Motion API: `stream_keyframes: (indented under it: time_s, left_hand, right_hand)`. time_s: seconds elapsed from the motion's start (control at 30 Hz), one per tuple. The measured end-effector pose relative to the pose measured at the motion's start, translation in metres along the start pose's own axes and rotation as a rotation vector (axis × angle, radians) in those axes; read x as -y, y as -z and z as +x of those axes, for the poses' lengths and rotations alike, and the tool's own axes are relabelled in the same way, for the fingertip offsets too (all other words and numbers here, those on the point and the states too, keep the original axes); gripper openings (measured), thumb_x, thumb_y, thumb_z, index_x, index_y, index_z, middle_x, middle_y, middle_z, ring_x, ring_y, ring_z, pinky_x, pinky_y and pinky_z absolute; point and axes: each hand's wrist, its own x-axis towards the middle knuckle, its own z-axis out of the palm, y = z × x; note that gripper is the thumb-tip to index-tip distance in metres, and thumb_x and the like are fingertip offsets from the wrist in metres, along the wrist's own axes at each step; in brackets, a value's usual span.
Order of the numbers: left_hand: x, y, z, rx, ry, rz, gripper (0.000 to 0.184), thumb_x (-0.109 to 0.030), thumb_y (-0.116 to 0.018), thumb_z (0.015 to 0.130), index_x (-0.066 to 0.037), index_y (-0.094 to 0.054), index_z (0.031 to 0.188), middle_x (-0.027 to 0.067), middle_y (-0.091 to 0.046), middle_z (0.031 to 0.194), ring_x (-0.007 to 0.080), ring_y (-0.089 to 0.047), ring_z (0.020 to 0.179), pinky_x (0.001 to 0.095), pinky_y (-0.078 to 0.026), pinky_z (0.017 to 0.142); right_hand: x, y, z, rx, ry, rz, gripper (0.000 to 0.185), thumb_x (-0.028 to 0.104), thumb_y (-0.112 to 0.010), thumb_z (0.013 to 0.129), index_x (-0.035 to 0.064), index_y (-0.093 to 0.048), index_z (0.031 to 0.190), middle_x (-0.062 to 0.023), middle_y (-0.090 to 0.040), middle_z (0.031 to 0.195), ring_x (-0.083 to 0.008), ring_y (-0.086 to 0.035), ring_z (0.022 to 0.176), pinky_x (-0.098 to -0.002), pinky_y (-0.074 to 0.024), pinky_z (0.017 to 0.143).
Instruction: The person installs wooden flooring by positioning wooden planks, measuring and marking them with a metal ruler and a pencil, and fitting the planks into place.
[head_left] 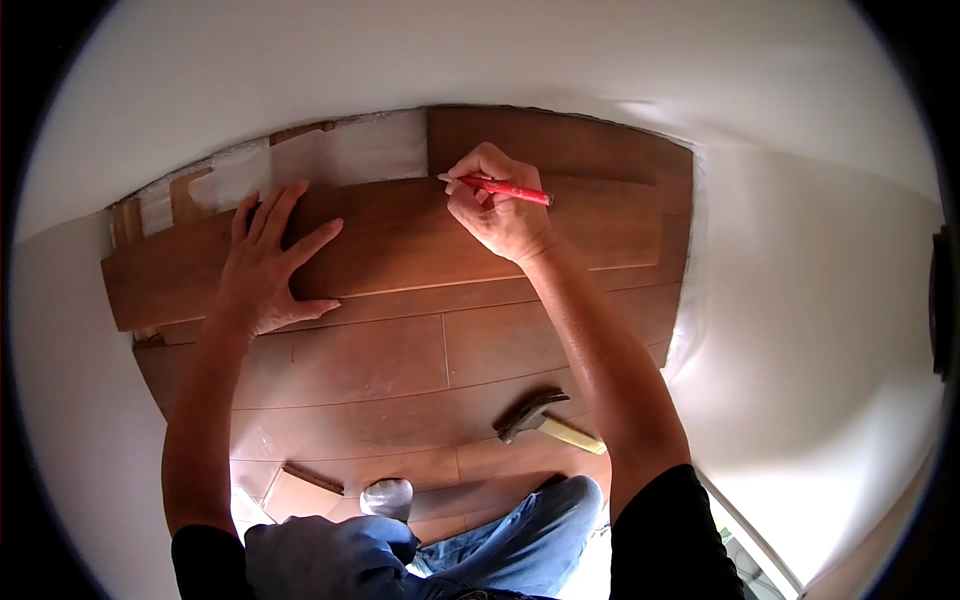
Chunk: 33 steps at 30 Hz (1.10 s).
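A loose brown floorboard point(390, 235) lies across the laid flooring near the far wall. My left hand point(268, 260) rests on its left part with the fingers spread. Between the fingers of my right hand point(500, 205) is a red pencil point(515, 191), its tip close to the board's far edge, beside the end of a fitted board point(560, 145). Whether the tip touches the wood I cannot tell. Left of that fitted board, a strip of whitish underlay point(380, 148) shows between the loose board and the wall.
A hammer point(545, 422) with a yellowish handle lies on the laid floorboards point(350, 360) below my right forearm. A short wood offcut point(312, 480) is near my knees. White walls point(800, 270) enclose the floor at the far side, left and right.
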Motion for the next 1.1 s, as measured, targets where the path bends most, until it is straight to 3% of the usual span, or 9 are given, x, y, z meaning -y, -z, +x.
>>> stream_keyframes:
  time_s: [0.07, 0.17, 0.33, 0.4, 0.53, 0.6, 0.73, 0.8, 1.1]
  left_hand:
    - [-0.0022, 0.0028, 0.0001, -0.028, -0.004, 0.003, 0.101, -0.043, -0.099, 0.056, -0.035, -0.059, 0.149, 0.0145, -0.032, 0.170, 0.0356, -0.032, 0.156, 0.0576, -0.020, 0.130]
    - [0.0006, -0.0020, -0.0006, -0.003, 0.014, -0.003, 0.106, -0.043, -0.101, 0.052, -0.034, -0.061, 0.149, 0.0129, -0.024, 0.174, 0.0380, -0.028, 0.158, 0.0597, -0.017, 0.132]
    - [0.0014, -0.0018, 0.0000, -0.001, 0.004, 0.007, 0.107, -0.044, -0.101, 0.052, -0.034, -0.060, 0.150, 0.0136, -0.024, 0.174, 0.0387, -0.028, 0.158, 0.0598, -0.016, 0.132]
    - [0.0002, 0.0004, -0.0003, 0.010, 0.008, 0.015, 0.107, -0.044, -0.101, 0.052, -0.035, -0.059, 0.150, 0.0139, -0.024, 0.174, 0.0388, -0.028, 0.158, 0.0598, -0.016, 0.132]
    - [-0.0017, 0.0047, -0.0001, 0.022, 0.011, 0.049, 0.099, -0.050, -0.096, 0.060, -0.036, -0.058, 0.151, 0.0156, -0.029, 0.171, 0.0358, -0.030, 0.157, 0.0592, -0.017, 0.130]
    - [-0.0001, 0.0025, -0.0009, 0.026, 0.015, 0.038, 0.099, -0.051, -0.096, 0.061, -0.036, -0.058, 0.151, 0.0156, -0.029, 0.171, 0.0356, -0.029, 0.157, 0.0594, -0.016, 0.130]
    - [0.0008, 0.0030, -0.0002, 0.019, 0.004, 0.029, 0.099, -0.050, -0.096, 0.060, -0.037, -0.058, 0.151, 0.0159, -0.029, 0.171, 0.0352, -0.028, 0.158, 0.0589, -0.015, 0.130]
    - [0.0001, 0.0036, 0.0000, 0.025, 0.006, 0.034, 0.099, -0.050, -0.096, 0.060, -0.037, -0.058, 0.151, 0.0160, -0.029, 0.171, 0.0352, -0.028, 0.158, 0.0587, -0.015, 0.130]
    - [0.0018, 0.0001, -0.0009, 0.002, -0.012, 0.032, 0.102, -0.051, -0.096, 0.059, -0.038, -0.056, 0.152, 0.0166, -0.030, 0.170, 0.0350, -0.032, 0.156, 0.0585, -0.017, 0.130]
  right_hand:
    - [-0.0006, -0.0011, -0.0006, 0.001, -0.012, 0.006, 0.011, -0.005, -0.070, 0.087, 0.0023, -0.062, 0.091, -0.0050, -0.072, 0.081, -0.0090, -0.066, 0.065, -0.0246, -0.0553, 0.058]
    - [-0.0024, -0.0023, -0.0011, -0.001, -0.009, 0.010, 0.012, -0.006, -0.070, 0.087, 0.0023, -0.062, 0.091, -0.0052, -0.072, 0.080, -0.0083, -0.065, 0.064, -0.0244, -0.0549, 0.058]
    - [-0.0023, -0.0047, -0.0020, -0.012, 0.011, 0.046, 0.012, -0.007, -0.069, 0.087, 0.0018, -0.063, 0.091, -0.0053, -0.072, 0.080, -0.0069, -0.063, 0.063, -0.0237, -0.0537, 0.058]
    - [-0.0051, -0.0067, -0.0016, -0.043, 0.012, 0.046, 0.016, -0.002, -0.073, 0.083, 0.0065, -0.064, 0.095, -0.0061, -0.063, 0.073, -0.0147, -0.060, 0.062, -0.0296, -0.0502, 0.058]
    - [-0.0035, -0.0055, -0.0029, -0.004, -0.035, 0.052, 0.016, -0.001, -0.073, 0.083, 0.0067, -0.064, 0.094, -0.0068, -0.064, 0.073, -0.0161, -0.061, 0.062, -0.0299, -0.0511, 0.058]
    - [-0.0035, -0.0074, -0.0021, -0.036, 0.054, 0.028, 0.015, -0.014, -0.065, 0.087, 0.0005, -0.061, 0.089, -0.0005, -0.064, 0.075, -0.0027, -0.051, 0.059, -0.0207, -0.0451, 0.052]
    - [-0.0079, -0.0048, -0.0048, 0.032, 0.009, 0.104, 0.017, -0.015, -0.064, 0.087, 0.0006, -0.060, 0.089, -0.0004, -0.063, 0.074, -0.0024, -0.051, 0.059, -0.0199, -0.0444, 0.052]
    - [-0.0091, -0.0062, -0.0052, -0.005, -0.028, 0.041, 0.015, 0.000, -0.076, 0.082, 0.0070, -0.066, 0.092, -0.0077, -0.065, 0.074, -0.0181, -0.064, 0.062, -0.0308, -0.0527, 0.058]
    - [-0.0079, -0.0075, -0.0047, -0.035, 0.013, 0.053, 0.017, 0.000, -0.077, 0.082, 0.0074, -0.066, 0.093, -0.0062, -0.065, 0.078, -0.0174, -0.064, 0.062, -0.0309, -0.0525, 0.057]
